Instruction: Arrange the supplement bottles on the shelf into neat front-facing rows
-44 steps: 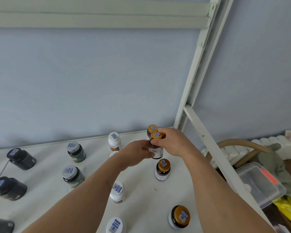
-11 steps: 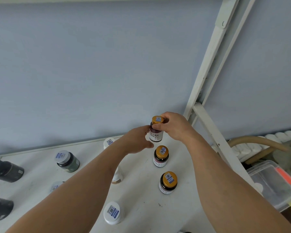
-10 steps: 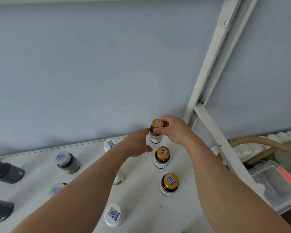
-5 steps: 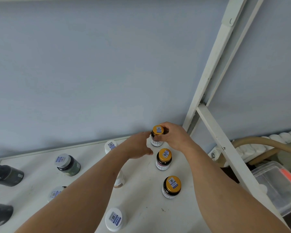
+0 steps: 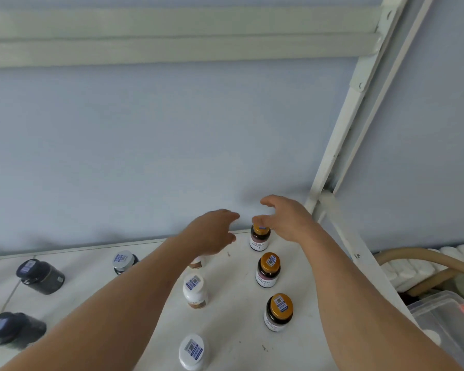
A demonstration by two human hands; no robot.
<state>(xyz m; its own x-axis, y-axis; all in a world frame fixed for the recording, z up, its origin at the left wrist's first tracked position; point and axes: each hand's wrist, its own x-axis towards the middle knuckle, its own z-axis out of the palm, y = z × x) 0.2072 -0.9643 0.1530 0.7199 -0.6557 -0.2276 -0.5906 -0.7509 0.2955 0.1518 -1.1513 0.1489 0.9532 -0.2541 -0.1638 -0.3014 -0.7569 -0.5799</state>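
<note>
Three brown bottles with gold caps stand in a column on the white shelf [image 5: 239, 330]: the rear one [image 5: 259, 238] by the back wall, the middle one [image 5: 268, 269], the front one [image 5: 278, 311]. My right hand [image 5: 284, 219] hovers just above and right of the rear bottle, fingers spread, holding nothing. My left hand [image 5: 212, 231] floats to that bottle's left, fingers relaxed and empty. Two white bottles [image 5: 195, 290] [image 5: 192, 354] stand left of the column; a third [image 5: 197, 262] is mostly hidden under my left wrist.
Dark bottles sit scattered on the left: one with a grey cap [image 5: 123, 261] and two black-capped ones [image 5: 40, 275] [image 5: 11, 329]. A white shelf upright [image 5: 343, 124] rises at the right. Beyond it lie a clear plastic box [image 5: 450, 322] and a tan hose [image 5: 426, 261].
Both hands have let go of the rear gold-capped bottle and opened, lifting slightly away from it. The bottle now stands by itself at the back of the column.
</note>
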